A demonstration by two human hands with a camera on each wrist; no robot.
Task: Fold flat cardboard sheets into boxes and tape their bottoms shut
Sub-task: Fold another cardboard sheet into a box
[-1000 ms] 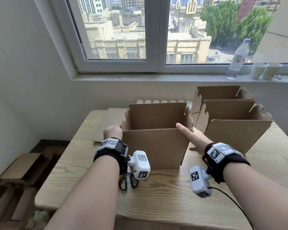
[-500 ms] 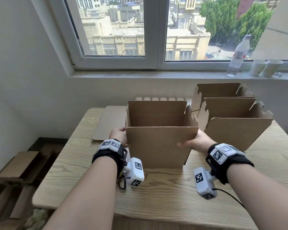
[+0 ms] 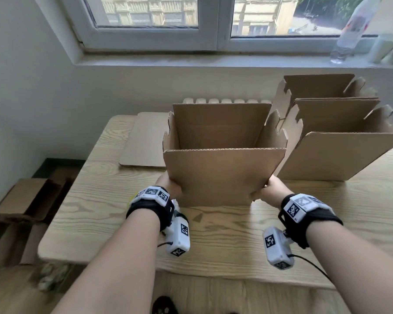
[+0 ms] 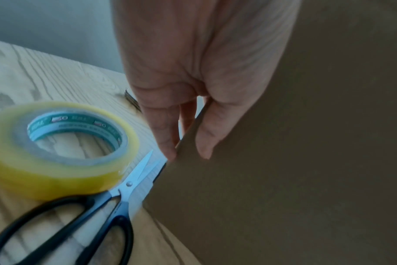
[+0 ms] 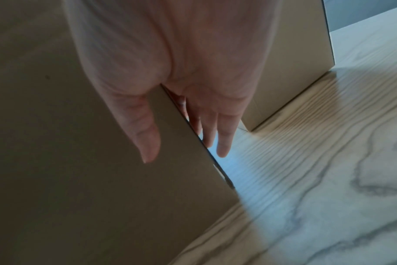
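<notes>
An open-topped brown corrugated cardboard box (image 3: 222,175) stands upright at the middle of the pale wood-grain counter (image 3: 213,234), its four top flaps raised and its near wall facing the person. The left hand (image 3: 169,184) pinches the box's near left corner edge, thumb on the near face and fingers (image 4: 163,132) behind the edge. The right hand (image 3: 271,189) pinches the near right corner the same way, thumb on the front and fingers (image 5: 224,136) behind. Just right of it, two more open brown cardboard boxes (image 3: 340,152) stand one behind the other, the nearer one almost touching the held box. A flat cardboard sheet (image 3: 143,141) lies far left. Beside the left hand lie a yellowish roll of clear tape (image 4: 57,152) and black-handled scissors (image 4: 97,215), blades pointing at the box's left corner.
</notes>
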